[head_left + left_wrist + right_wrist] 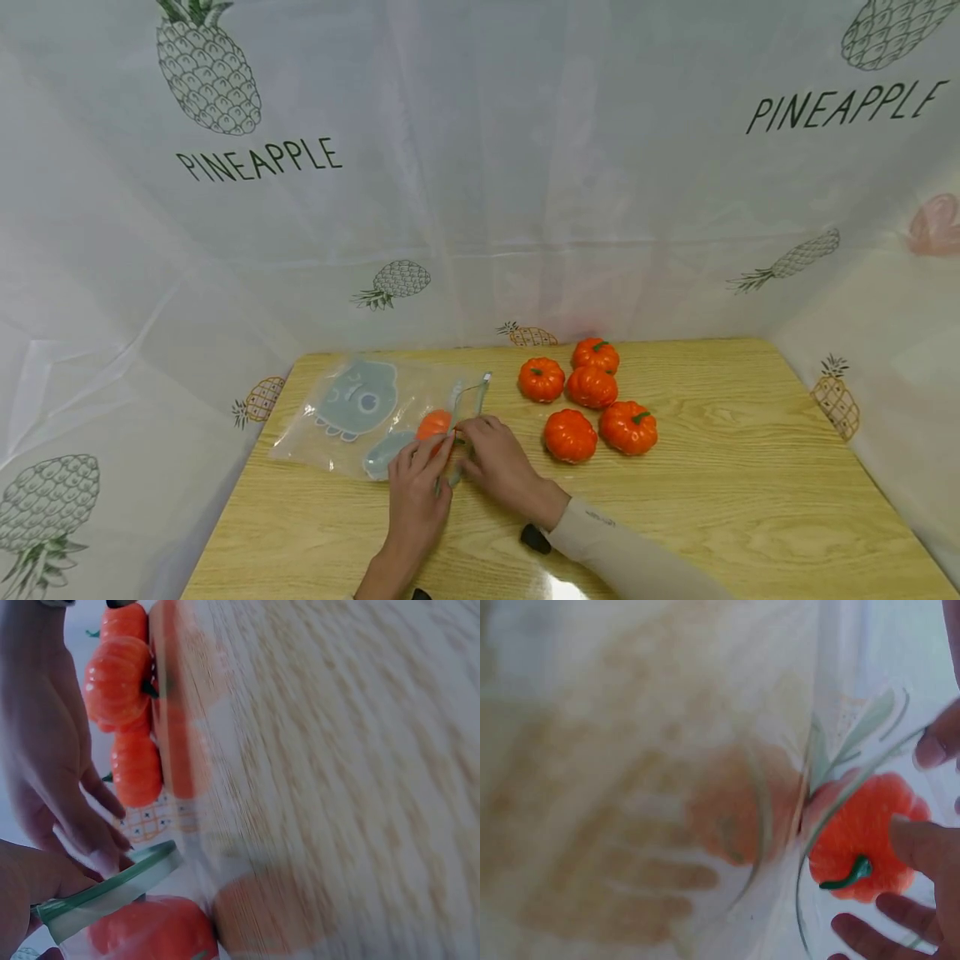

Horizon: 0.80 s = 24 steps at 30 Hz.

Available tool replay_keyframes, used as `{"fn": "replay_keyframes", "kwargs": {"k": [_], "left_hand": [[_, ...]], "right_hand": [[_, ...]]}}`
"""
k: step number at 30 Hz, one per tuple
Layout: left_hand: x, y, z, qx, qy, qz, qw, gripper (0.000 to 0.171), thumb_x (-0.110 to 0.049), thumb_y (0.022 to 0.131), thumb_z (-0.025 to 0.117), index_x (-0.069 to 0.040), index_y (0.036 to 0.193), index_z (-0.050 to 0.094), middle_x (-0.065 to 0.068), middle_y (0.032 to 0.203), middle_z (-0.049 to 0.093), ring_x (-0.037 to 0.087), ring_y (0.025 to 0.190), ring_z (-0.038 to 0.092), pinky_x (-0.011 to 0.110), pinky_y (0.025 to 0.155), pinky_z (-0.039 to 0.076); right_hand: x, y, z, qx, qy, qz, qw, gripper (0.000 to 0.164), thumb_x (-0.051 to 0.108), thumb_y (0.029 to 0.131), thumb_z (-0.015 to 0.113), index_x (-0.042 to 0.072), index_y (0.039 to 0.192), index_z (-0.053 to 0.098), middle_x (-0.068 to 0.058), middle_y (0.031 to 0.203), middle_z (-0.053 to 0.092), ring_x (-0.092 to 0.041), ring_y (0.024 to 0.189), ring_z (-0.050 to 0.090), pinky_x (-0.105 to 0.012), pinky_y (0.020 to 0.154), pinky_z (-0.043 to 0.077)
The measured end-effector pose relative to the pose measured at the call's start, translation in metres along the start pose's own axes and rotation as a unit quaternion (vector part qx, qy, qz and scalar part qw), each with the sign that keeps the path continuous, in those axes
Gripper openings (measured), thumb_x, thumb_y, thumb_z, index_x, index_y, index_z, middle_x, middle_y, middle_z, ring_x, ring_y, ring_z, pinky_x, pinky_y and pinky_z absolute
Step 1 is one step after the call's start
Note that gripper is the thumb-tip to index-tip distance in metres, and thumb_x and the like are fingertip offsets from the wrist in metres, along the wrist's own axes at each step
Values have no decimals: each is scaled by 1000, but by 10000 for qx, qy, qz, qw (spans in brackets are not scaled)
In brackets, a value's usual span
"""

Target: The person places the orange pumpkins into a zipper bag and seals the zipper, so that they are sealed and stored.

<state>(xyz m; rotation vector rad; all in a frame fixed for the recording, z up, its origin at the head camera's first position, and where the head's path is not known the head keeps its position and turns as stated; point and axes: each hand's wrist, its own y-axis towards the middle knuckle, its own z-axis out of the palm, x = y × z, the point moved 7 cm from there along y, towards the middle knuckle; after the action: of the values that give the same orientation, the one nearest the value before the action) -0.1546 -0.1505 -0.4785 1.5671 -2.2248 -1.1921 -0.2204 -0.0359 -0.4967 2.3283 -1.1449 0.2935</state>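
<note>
A clear zip bag (345, 458) with a pale blue-green cartoon print lies flat on the left of the table. Its mouth, edged by a green strip (112, 889), faces right. My left hand (420, 492) pinches the edge of that mouth, with the thumb over the green strip in the left wrist view. An orange toy pumpkin (866, 840) with a green stem sits at the mouth, partly seen through the plastic. My right hand (502, 462) reaches in from the right. Its fingers (919, 844) are spread close over the pumpkin, one fingertip right at its surface.
Several more toy pumpkins (570, 435) stand grouped on the wooden table (720, 483), right of the bag. The bag's white zip slider (487, 377) is at the far end of its mouth. A pineapple-print curtain (487, 167) encloses the back and sides.
</note>
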Motion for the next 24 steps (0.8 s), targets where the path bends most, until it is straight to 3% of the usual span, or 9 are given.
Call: {"fn": "replay_keyframes", "kwargs": {"k": [9,13,18,24], "left_hand": [[0,0,3,29,-54,38,10000,72,19,60,78,-1,129,75,8,125,71,33,111,58,47,89,40],[0,0,4,25,-1,30,10000,73,19,58,79,-1,128,76,7,125,71,33,110,58,47,87,41],[0,0,4,-16,37,21,10000,77,21,54,81,-2,128,76,6,123,72,33,110,59,49,84,42],[2,0,4,-32,54,18,10000,78,21,52,85,-3,126,77,6,123,72,34,111,59,54,85,45]], "right_hand": [[9,-9,6,794,-128,-432,9958,42,19,101,72,3,139,64,-12,137,67,-34,133,55,-53,114,42],[6,-12,4,928,-265,-375,9946,46,21,102,70,4,145,62,-11,144,63,-34,137,53,-53,116,40],[-5,-24,-14,665,-384,-344,9965,48,22,100,72,8,145,61,-9,146,61,-33,138,52,-52,117,40],[-13,-42,-55,-70,-514,-592,9969,50,18,92,83,8,138,65,-10,141,63,-32,132,56,-52,110,47]]}}
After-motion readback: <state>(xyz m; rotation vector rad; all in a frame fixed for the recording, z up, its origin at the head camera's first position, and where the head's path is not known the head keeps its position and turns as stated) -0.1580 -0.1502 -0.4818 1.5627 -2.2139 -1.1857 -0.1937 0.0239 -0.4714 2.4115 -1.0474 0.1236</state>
